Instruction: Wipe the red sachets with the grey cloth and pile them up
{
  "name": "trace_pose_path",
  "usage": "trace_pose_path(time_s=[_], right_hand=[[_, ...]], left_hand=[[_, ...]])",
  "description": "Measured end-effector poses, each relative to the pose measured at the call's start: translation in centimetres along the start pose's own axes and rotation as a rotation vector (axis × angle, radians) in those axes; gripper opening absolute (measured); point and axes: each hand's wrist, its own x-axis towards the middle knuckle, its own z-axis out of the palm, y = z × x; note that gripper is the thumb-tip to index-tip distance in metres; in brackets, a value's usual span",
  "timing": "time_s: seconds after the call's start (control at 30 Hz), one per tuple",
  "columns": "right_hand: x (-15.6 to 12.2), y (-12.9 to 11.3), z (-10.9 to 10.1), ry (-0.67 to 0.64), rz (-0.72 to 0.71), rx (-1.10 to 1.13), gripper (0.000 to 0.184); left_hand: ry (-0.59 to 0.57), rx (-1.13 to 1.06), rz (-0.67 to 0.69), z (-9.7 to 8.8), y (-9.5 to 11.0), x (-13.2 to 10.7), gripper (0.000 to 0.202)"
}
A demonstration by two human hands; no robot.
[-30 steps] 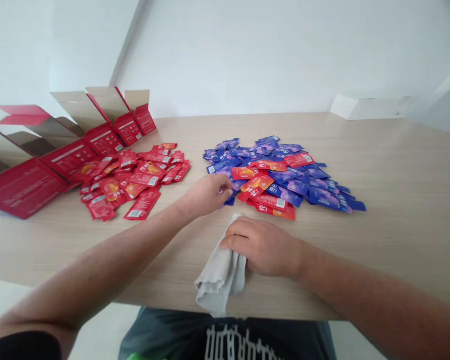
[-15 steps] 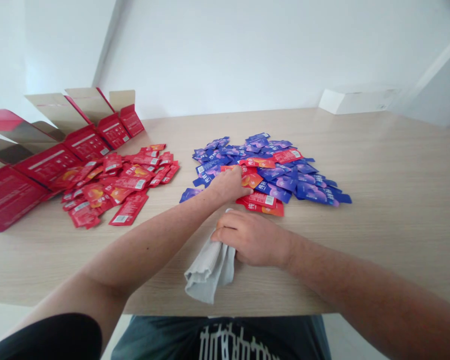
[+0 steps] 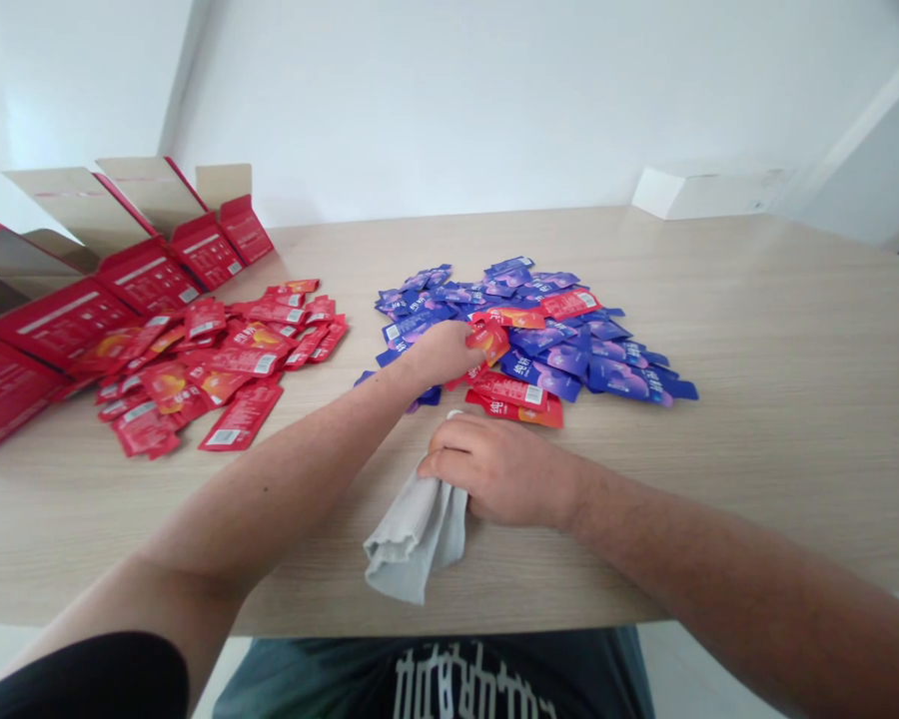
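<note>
My left hand (image 3: 439, 355) reaches into the near left edge of a mixed pile of blue sachets (image 3: 569, 345) and pinches a red sachet (image 3: 490, 340), lifting its end off the pile. A few more red sachets (image 3: 520, 404) lie along the pile's near side. My right hand (image 3: 498, 469) rests on the wooden table (image 3: 756, 419) just below, fingers curled round a folded grey cloth (image 3: 416, 534) that reaches to the table's near edge.
A separate heap of red sachets (image 3: 217, 355) lies to the left. Behind it stand several open red cartons (image 3: 150, 270) with raised flaps. A white box (image 3: 704, 190) sits at the far right against the wall.
My left hand moved from the blue sachets at the pile's near edge further in and closed on a red sachet, raising it. My right hand stayed on the cloth.
</note>
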Motion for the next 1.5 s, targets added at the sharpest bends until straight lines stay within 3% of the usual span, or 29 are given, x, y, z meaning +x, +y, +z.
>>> trace_pose_path(time_s=[0.17,0.3,0.37,0.47,0.57,0.7,0.97,1.1,1.3,1.43,1.5], right_hand=[[0.0,0.0,-0.1,-0.030,0.004,0.002,0.020],[0.0,-0.6,-0.9,0.006,-0.038,0.025,0.016],[0.1,-1.2,-1.6,0.052,-0.063,0.045,0.016],[0.3,-1.9,-2.8,0.113,-0.077,0.044,0.021],[0.5,-2.1,-3.1,0.096,-0.065,0.013,0.021],[0.7,-1.8,-2.2,0.041,-0.058,-0.019,0.017],[0.7,-0.9,-1.0,-0.012,-0.010,0.001,0.017],[0.8,-0.4,-0.8,-0.017,0.023,-0.011,0.017],[1.0,-0.6,-0.7,0.047,0.069,-0.064,0.018],[1.1,-0.9,0.2,0.156,0.150,-0.152,0.030],[1.4,-1.0,1.2,0.134,0.201,-0.167,0.031]], left_hand=[[-0.035,-0.286,-0.095,-1.6,-2.1,-3.4,0.025],[-0.174,-0.717,-0.248,-1.5,-3.9,-7.3,0.023],[-0.271,-0.846,-0.257,-1.3,-4.6,-9.4,0.023],[-0.366,-0.673,-0.172,-1.2,-5.4,-12.1,0.023],[-0.326,-0.358,-0.064,-1.3,-5.9,-13.7,0.020],[-0.300,-0.173,-0.019,-1.5,-6.3,-14.1,0.017],[-0.424,-0.154,0.083,-2.0,-6.3,-13.0,0.019],[-0.460,-0.284,0.128,-1.6,-6.9,-12.3,0.015],[-0.549,-0.597,-0.006,-0.3,-8.8,-12.8,0.018],[-0.527,-0.637,0.018,0.4,-9.4,-13.1,0.021],[-0.518,-0.644,0.018,0.5,-9.4,-13.1,0.021]])
